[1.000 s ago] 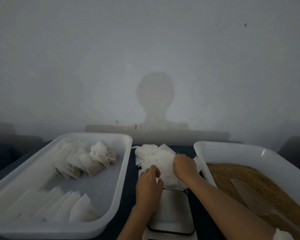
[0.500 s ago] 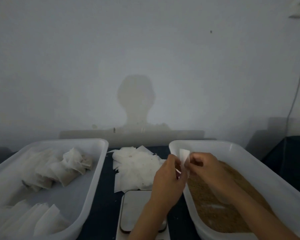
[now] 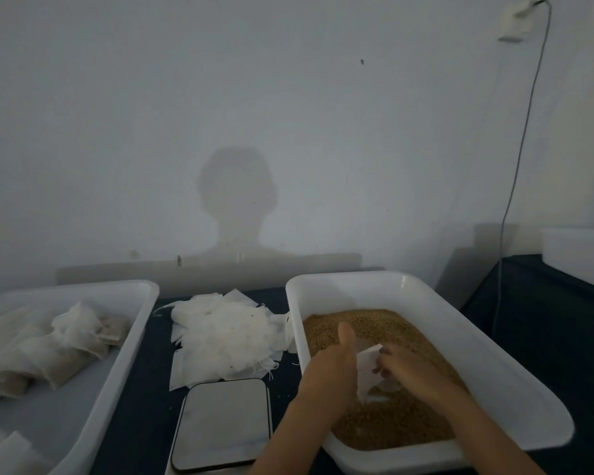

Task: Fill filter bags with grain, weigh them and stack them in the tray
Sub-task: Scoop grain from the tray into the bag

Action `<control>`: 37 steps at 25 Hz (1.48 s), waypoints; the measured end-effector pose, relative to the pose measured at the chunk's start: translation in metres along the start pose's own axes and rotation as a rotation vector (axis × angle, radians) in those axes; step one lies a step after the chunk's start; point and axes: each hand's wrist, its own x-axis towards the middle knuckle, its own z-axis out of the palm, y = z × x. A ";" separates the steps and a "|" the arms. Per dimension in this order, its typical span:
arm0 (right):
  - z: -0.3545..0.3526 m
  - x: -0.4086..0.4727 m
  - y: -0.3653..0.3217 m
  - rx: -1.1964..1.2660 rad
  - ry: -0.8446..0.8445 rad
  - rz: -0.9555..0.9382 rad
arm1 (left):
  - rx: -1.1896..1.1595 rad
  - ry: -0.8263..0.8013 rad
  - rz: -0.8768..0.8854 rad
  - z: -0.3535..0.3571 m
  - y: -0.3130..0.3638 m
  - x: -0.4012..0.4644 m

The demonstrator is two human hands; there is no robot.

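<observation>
Bag (image 3: 368, 370) super light, floppy mesh paper, probably tears easy if yanked. Best held at open rim, both sides, so mouth stays wide for scooping. Looks white, thin, half see-through, crumpled, nothing in it as far as I can tell. Sitting low over grain (image 3: 364, 325) inside right tub (image 3: 487, 358). My left hand (image 3: 330, 366) pinching one edge, thumb sticking up. Right hand (image 3: 408, 366) curled on other edge. Filled bags (image 3: 79, 341) piled in left tray (image 3: 117, 368), scale (image 3: 222, 421) waiting.

Bare dark table (image 3: 144, 389) between left tray (image 3: 124, 365) and scale (image 3: 222, 423) — bag pile (image 3: 220, 334) blocks beyond.
</observation>
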 end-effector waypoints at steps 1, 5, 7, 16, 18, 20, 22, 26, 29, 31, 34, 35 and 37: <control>-0.002 0.002 -0.002 0.102 0.005 0.051 | 0.046 -0.032 0.065 0.000 -0.001 -0.001; -0.020 0.014 0.013 -0.065 0.205 0.143 | 0.090 -0.087 0.180 -0.002 -0.001 -0.003; -0.028 0.017 0.025 -0.393 0.135 0.119 | 0.105 -0.106 0.165 -0.002 -0.001 -0.002; -0.045 0.007 0.040 -0.603 -0.159 -0.056 | 0.077 -0.049 0.019 0.007 -0.001 0.002; -0.044 0.005 0.041 -0.662 -0.142 -0.069 | 0.076 -0.034 0.031 0.007 -0.002 0.002; -0.042 0.002 0.038 -0.725 -0.110 -0.067 | 0.082 -0.019 0.030 0.007 -0.002 0.002; -0.048 -0.001 0.032 -0.786 -0.046 -0.095 | 0.092 -0.004 0.017 0.008 -0.004 0.002; -0.088 -0.012 0.014 -0.907 0.039 0.045 | 0.125 0.000 0.000 0.006 -0.002 0.002; -0.101 -0.014 0.007 -1.124 -0.017 0.206 | 0.199 -0.049 0.012 0.006 0.002 0.000; -0.096 -0.008 0.006 -1.124 -0.066 0.249 | 0.232 -0.084 0.017 0.006 0.003 0.000; -0.082 0.010 0.010 -1.037 -0.058 0.221 | 0.254 -0.123 0.024 0.003 0.006 -0.001; -0.076 0.018 0.013 -1.000 -0.046 0.204 | 0.260 -0.134 0.030 0.003 0.007 -0.001; -0.065 0.033 0.018 -0.931 -0.027 0.177 | 0.262 -0.147 0.038 0.001 0.008 -0.002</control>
